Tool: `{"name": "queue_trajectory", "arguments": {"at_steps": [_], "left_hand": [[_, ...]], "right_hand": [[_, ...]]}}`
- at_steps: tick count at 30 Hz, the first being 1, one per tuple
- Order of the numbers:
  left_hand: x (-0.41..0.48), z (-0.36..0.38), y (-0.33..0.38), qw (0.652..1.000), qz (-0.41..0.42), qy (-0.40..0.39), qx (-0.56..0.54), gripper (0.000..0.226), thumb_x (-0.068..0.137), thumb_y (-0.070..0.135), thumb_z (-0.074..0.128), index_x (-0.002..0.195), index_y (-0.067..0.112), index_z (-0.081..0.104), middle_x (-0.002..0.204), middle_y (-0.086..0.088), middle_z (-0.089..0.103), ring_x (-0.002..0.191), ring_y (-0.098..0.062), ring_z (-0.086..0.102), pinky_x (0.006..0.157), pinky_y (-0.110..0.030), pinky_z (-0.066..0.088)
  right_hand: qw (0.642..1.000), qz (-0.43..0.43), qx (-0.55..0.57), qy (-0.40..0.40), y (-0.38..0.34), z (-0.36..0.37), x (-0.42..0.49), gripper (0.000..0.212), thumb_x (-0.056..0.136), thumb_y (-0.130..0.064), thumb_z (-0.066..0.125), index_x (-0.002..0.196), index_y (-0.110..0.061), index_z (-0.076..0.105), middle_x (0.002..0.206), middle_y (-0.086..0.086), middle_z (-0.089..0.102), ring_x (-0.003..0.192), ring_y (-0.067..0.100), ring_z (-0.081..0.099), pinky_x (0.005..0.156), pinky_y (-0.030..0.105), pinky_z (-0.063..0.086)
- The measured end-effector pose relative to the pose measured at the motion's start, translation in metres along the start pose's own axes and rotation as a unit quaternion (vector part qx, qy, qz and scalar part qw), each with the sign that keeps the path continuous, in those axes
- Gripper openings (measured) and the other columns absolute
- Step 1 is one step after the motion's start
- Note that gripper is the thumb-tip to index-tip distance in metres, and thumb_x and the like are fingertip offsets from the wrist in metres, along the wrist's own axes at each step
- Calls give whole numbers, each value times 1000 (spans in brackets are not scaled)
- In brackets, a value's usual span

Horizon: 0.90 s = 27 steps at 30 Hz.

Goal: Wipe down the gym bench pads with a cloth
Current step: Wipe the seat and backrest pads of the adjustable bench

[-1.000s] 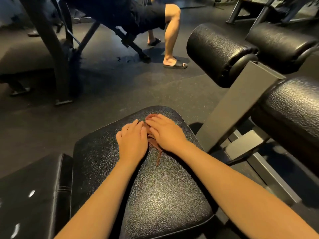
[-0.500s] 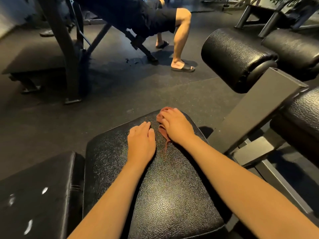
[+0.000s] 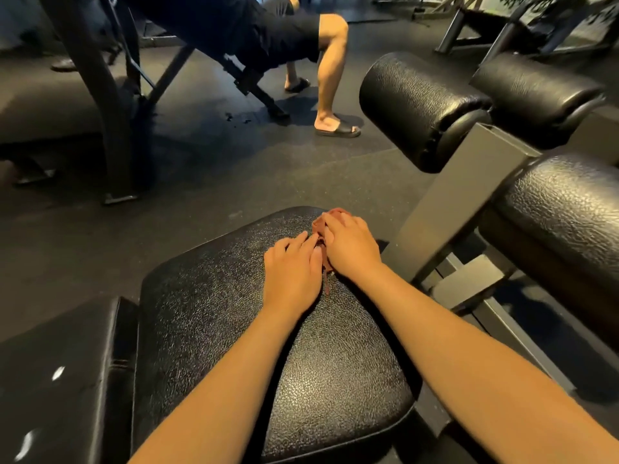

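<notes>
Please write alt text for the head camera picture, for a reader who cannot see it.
The right hand presses a reddish-brown cloth onto the far end of a black textured bench pad, with the left hand flat beside it. Black roller pads stand to the right, and another person's leg shows beyond.

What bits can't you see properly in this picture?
- Head view: most of the cloth hides under the right hand and left hand.
- Whether the right hand grips or just presses it: unclear.
- The other person: top half cut off by the top edge.
</notes>
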State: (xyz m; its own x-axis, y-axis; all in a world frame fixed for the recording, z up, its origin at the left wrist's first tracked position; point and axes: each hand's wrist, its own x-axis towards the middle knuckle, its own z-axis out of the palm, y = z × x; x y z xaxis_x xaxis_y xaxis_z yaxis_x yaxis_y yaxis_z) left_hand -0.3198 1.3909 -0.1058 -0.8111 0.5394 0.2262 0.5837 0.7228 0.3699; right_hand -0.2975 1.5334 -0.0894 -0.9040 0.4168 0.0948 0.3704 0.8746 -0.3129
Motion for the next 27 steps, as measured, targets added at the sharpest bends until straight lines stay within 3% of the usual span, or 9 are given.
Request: {"name": "queue_trajectory", "arguments": {"at_steps": [4,9,13,15,18,21,23,27], "left_hand": [[-9,-2,9,1000,3,-20,-7,46,108,38,30,149,25,47,155,4,44,138,-23,36,113,-42,26],[-32,-5,21,998,18,-28,-47,46,108,38,29,149,26,47,156,6,41,141,-20,32,116,-39,20],[-37,-3,22,998,23,-23,-60,45,107,37,30,146,24,50,151,7,47,137,-19,37,114,-39,22],[-32,-4,21,997,17,-11,-70,38,106,34,31,135,26,55,134,8,58,125,-19,46,107,-41,31],[-28,-7,20,997,10,2,-77,33,103,35,28,119,27,56,113,7,63,108,-20,53,94,-44,39],[-33,-5,21,998,22,-11,-64,42,102,39,23,125,27,56,124,5,63,114,-21,52,99,-45,40],[-37,-2,22,998,28,-21,-44,46,105,40,24,138,27,53,143,4,55,130,-21,45,110,-45,33],[-44,-3,23,998,34,-40,-30,47,108,39,26,148,28,46,156,5,40,143,-21,31,117,-41,20]], "right_hand": [[999,42,13,2,1,-2,-26,37,104,-40,28,136,-35,45,132,17,51,114,39,47,93,45,43],[996,68,-60,26,13,-8,-70,34,104,-41,29,133,-33,47,119,18,56,104,39,52,81,43,43],[1000,22,11,19,16,-5,-57,38,106,-42,30,141,-35,42,133,10,49,120,34,43,94,42,42],[999,5,33,8,12,-3,-39,39,105,-40,30,142,-34,43,137,9,47,126,32,38,101,42,40],[1000,18,18,12,8,1,-34,40,104,-42,29,143,-39,40,134,11,50,121,35,44,99,42,41],[999,52,8,14,9,-1,-60,39,103,-45,30,141,-46,38,131,11,50,113,38,48,90,43,44],[997,64,-40,34,9,-1,-80,40,104,-44,30,143,-43,37,126,15,52,106,39,51,85,43,43],[997,57,-52,32,11,-3,-88,42,105,-42,29,146,-39,35,127,17,53,108,39,50,90,44,42]]}}
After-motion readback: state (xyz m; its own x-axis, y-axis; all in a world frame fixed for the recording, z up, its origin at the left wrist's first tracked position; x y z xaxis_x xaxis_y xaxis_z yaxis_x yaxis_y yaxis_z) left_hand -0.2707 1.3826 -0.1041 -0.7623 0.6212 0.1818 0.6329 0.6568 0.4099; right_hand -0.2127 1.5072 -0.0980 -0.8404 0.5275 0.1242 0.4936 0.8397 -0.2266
